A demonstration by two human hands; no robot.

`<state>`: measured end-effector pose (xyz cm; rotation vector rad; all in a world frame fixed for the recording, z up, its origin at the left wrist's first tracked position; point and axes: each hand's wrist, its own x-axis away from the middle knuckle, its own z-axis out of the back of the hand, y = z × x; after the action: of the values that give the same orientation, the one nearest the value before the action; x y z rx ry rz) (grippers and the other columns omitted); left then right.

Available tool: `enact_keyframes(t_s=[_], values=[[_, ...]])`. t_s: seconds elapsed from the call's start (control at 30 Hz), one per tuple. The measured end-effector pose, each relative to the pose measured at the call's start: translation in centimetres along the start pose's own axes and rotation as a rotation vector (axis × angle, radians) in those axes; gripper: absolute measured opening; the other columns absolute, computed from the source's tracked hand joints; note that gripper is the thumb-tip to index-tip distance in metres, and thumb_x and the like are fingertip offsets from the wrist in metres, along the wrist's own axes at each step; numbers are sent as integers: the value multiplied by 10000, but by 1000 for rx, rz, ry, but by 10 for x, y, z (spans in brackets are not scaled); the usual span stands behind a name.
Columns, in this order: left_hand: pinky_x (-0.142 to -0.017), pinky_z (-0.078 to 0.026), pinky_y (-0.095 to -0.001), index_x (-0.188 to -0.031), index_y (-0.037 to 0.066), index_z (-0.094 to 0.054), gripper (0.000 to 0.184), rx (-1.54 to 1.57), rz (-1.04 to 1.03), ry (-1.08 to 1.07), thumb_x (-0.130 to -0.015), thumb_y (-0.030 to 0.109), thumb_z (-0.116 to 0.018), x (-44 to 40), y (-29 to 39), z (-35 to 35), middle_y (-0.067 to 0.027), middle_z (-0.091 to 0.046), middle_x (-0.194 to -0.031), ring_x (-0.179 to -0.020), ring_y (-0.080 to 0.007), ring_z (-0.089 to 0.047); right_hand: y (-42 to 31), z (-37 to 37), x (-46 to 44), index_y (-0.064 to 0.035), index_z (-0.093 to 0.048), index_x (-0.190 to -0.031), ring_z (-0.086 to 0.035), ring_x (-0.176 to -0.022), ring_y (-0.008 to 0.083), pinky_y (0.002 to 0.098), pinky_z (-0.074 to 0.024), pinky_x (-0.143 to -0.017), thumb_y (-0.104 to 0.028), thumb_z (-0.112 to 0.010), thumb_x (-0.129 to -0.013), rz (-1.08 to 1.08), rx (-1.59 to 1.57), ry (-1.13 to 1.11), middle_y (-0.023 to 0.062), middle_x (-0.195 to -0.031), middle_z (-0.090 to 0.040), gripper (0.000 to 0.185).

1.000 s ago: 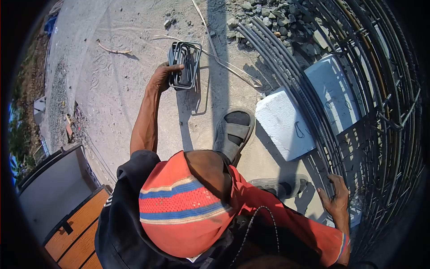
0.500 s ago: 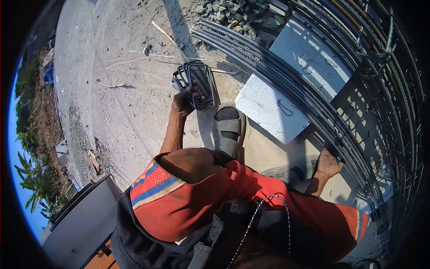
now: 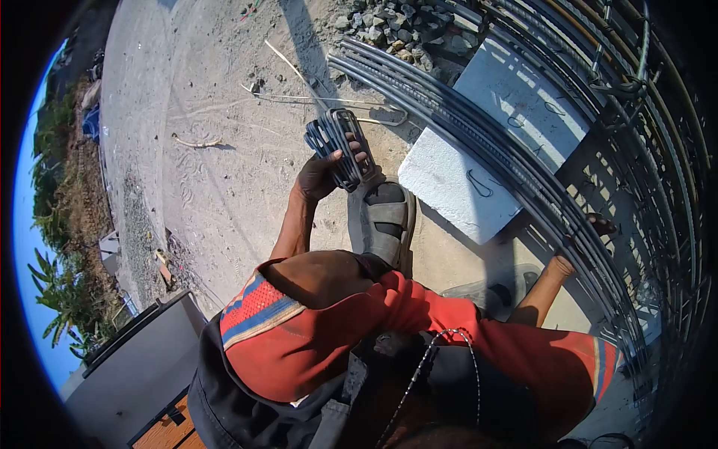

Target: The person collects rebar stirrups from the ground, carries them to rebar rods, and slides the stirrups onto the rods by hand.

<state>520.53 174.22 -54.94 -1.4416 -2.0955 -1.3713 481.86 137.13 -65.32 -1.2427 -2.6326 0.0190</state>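
Note:
My left hand (image 3: pixel 320 176) is closed round a bundle of stirrups (image 3: pixel 338 150), bent from steel bar into rounded rectangles, held above the sandy ground in front of my sandal (image 3: pixel 384 222). My right hand (image 3: pixel 561 265) reaches beneath a long bundle of steel bars (image 3: pixel 479 123). The bars hide its middle, while its fingertips show on their far side, stretched out. Whether anything lies in it is hidden.
White foam blocks (image 3: pixel 456 183) with bent wire pieces on top lie under the bars. A rebar cage (image 3: pixel 658 142) stands at the right. Crushed stone (image 3: pixel 407 26) is heaped at the top. Pale strips (image 3: pixel 321 99) lie on the ground.
My right hand has moved up and to the right, passing under the bars so its fingertips show beyond them. The stirrups in my left hand have tilted and shifted slightly right.

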Motion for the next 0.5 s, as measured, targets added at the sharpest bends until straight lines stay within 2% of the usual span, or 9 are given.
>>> enact_keyframes(t_s=[0.13,0.23,0.27,0.37,0.4,0.5], values=[[-920,-463,-463,-1323,53,-344,575,-11,14,-59,-823,139,-614,1,4,-5,-124,-534,-1190,-1116,-281,-533,0,-4,4,-43,-482,-1258,-447,-1187,288,475,-251,-1072,-326,-479,-891,-5,0,44,110,-1290,-492,463],[-952,-438,-464,-1311,32,-356,541,166,71,-115,-834,124,-595,-3,0,10,-136,-549,-1176,-1127,-284,-526,0,-6,5,-46,-488,-1252,-446,-1187,286,474,-249,-1073,-326,-483,-889,-9,6,55,108,-1289,-492,459],[-965,-425,-469,-1317,24,-354,527,171,66,-190,-855,163,-566,-4,1,11,-152,-545,-1182,-1141,-304,-513,0,-7,6,-47,-490,-1250,-446,-1187,286,474,-248,-1073,-326,-485,-888,-6,7,59,107,-1288,-492,457],[-944,-427,-506,-1345,31,-322,507,271,98,-238,-899,220,-472,-6,1,18,-190,-526,-1213,-1122,-339,-523,-1,-10,9,-49,-495,-1244,-445,-1186,284,473,-245,-1074,-326,-489,-885,1,-1,72,104,-1287,-493,453],[-973,-388,-530,-1345,15,-320,561,267,107,-131,-865,246,-495,-5,1,21,-241,-494,-1233,-1139,-382,-498,0,-11,14,-50,-497,-1241,-445,-1186,283,473,-244,-1074,-326,-491,-884,3,3,79,104,-1287,-493,452],[-1021,-334,-525,-1326,-47,-319,608,309,127,-202,-845,260,-528,-4,1,20,-249,-424,-1304,-1200,-390,-435,1,-13,21,-52,-502,-1235,-444,-1186,281,472,-242,-1075,-326,-495,-882,5,10,88,101,-1286,-493,447]])
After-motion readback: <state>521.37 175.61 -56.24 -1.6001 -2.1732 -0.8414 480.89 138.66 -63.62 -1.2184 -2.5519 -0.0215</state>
